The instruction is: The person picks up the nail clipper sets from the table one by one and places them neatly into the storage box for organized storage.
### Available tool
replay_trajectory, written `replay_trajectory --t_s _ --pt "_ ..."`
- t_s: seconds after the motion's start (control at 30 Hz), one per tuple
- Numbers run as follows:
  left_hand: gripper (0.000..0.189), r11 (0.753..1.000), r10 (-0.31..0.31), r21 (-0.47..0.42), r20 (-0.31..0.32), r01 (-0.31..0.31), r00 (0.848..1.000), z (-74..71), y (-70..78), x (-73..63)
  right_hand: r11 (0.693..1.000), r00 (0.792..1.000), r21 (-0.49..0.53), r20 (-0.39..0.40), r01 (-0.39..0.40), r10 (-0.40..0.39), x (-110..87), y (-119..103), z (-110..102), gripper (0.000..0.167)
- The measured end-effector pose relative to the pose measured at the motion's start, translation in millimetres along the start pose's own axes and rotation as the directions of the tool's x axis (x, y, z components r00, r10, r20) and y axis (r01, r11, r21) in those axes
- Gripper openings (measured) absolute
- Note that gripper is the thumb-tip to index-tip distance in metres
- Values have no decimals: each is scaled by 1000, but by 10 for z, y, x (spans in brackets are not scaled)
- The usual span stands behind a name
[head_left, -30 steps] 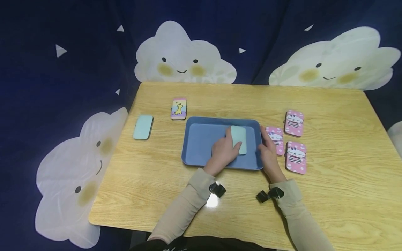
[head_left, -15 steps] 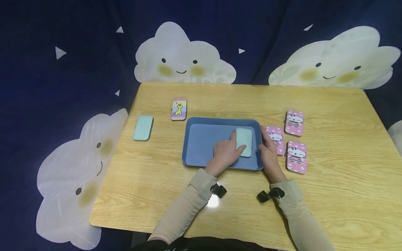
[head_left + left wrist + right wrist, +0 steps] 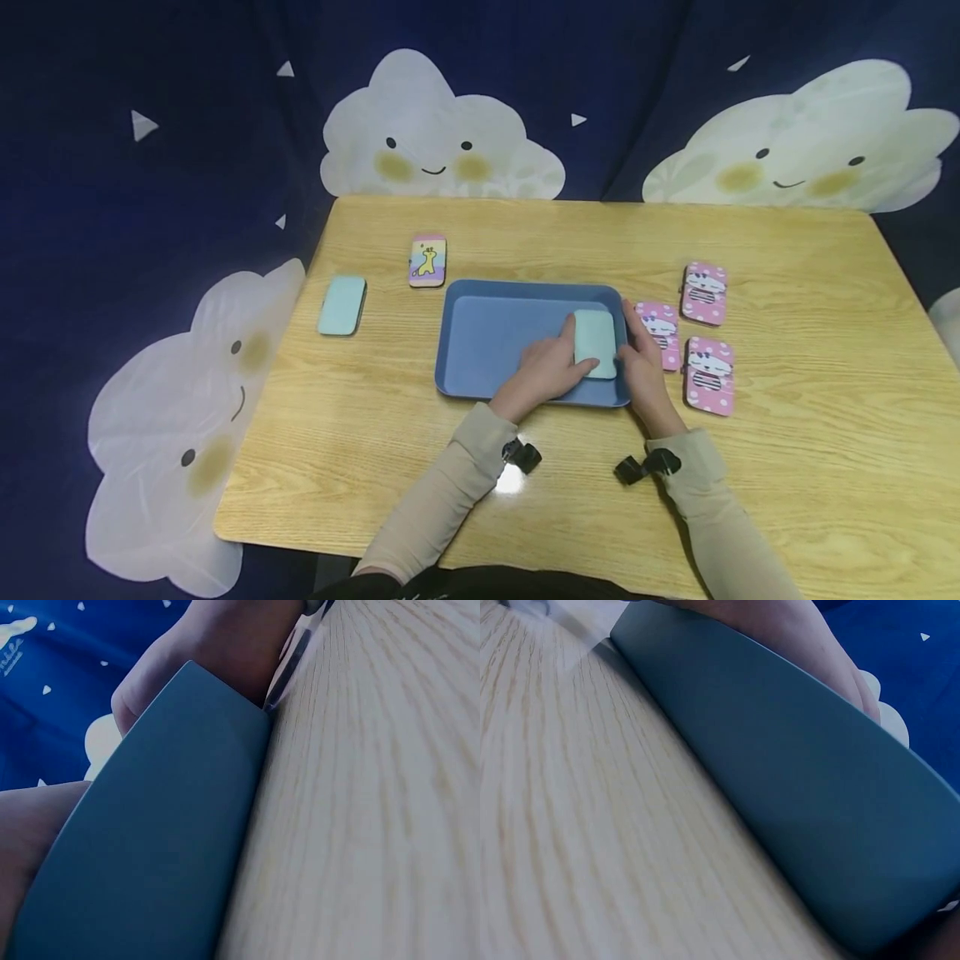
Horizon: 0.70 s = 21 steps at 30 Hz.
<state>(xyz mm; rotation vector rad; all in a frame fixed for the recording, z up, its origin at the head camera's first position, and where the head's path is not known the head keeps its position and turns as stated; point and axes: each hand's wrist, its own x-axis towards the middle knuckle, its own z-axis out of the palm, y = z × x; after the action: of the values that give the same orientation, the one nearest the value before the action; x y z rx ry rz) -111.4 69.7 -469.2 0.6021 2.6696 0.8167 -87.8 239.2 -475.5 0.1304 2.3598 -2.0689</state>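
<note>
A shallow blue tray (image 3: 483, 346) lies mid-table, its front wall close up in the left wrist view (image 3: 150, 825) and the right wrist view (image 3: 780, 772). Inside it, near the right end, is a flat mint-green case (image 3: 596, 337) with rounded corners. My left hand (image 3: 546, 367) reaches over the front rim and holds this case by its left side, thumb at the near end. With its fingers along the outside of the right wall and the thumb at the rim, my right hand (image 3: 643, 371) grips the tray.
Three pink cat-print cases (image 3: 708, 377) sit right of the tray, one close beside my right hand. Another mint-green case (image 3: 342, 306) lies far left. A giraffe-print case (image 3: 427, 261) lies behind the tray. Dark curtain with clouds (image 3: 442, 133) borders the wooden table.
My left hand has slid the mint-green case rightward inside the tray, closer to the right wall. My right hand has stayed at the tray's right end.
</note>
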Motion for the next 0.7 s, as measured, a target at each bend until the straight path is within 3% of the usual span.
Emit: replay_trajectory --t_s 0.27,0.7 --pt "87 999 32 2 24 -32 999 2 -16 -9 1000 1000 -10 -17 -12 12 39 128 -24 79" --pt "86 1000 5 20 45 -6 999 -24 9 0 1000 1000 -6 -4 3 -3 43 107 -14 76"
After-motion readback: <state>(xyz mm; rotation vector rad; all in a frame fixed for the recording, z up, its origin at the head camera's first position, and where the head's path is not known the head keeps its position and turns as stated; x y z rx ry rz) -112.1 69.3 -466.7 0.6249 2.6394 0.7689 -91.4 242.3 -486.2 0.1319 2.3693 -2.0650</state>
